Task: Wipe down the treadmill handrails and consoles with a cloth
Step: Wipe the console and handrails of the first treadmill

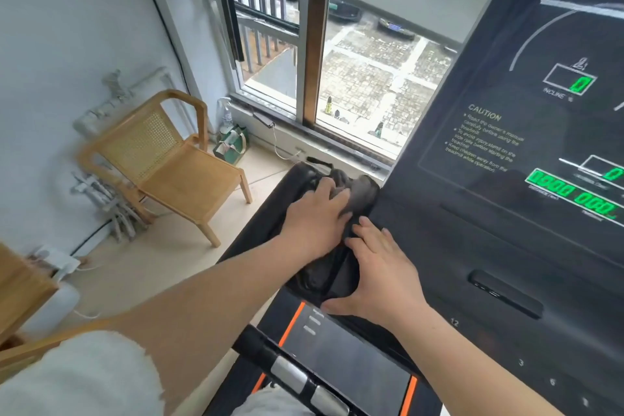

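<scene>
On the console, cloth lies under left grip.

Cloth seemingly on tray left of console, chair further left

wooden chair, green bag, window

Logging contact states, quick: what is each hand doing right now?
Left hand: open, pressing the dark cloth onto the console.
Right hand: open, spread flat on the console's left side.
</scene>
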`<act>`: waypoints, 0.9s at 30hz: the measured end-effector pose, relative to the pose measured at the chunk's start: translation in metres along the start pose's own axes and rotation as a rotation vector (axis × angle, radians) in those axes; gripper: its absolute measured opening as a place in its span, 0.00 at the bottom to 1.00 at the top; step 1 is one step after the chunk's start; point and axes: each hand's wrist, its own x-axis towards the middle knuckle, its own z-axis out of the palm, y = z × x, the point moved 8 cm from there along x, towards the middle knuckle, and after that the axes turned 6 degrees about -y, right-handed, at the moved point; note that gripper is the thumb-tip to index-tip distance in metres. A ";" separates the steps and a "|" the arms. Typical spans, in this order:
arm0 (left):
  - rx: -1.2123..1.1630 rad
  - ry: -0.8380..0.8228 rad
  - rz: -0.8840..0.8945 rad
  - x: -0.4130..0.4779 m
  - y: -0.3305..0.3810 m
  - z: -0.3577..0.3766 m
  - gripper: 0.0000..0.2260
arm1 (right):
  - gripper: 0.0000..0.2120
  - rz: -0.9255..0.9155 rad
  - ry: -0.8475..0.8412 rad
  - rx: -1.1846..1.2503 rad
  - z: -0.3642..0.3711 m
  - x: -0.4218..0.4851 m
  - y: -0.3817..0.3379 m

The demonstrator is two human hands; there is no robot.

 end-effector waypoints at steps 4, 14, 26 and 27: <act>0.053 -0.043 0.097 0.033 -0.007 -0.004 0.15 | 0.57 -0.012 0.007 -0.002 0.001 0.002 0.002; -0.036 -0.190 0.058 0.052 0.039 -0.002 0.16 | 0.53 0.007 0.078 0.000 0.004 0.003 0.008; 0.066 -0.201 -0.077 0.092 -0.011 -0.022 0.15 | 0.59 0.010 0.016 0.000 0.008 0.003 0.008; 0.022 -0.190 -0.055 0.075 -0.005 -0.019 0.14 | 0.59 0.011 0.013 0.002 0.007 0.003 0.008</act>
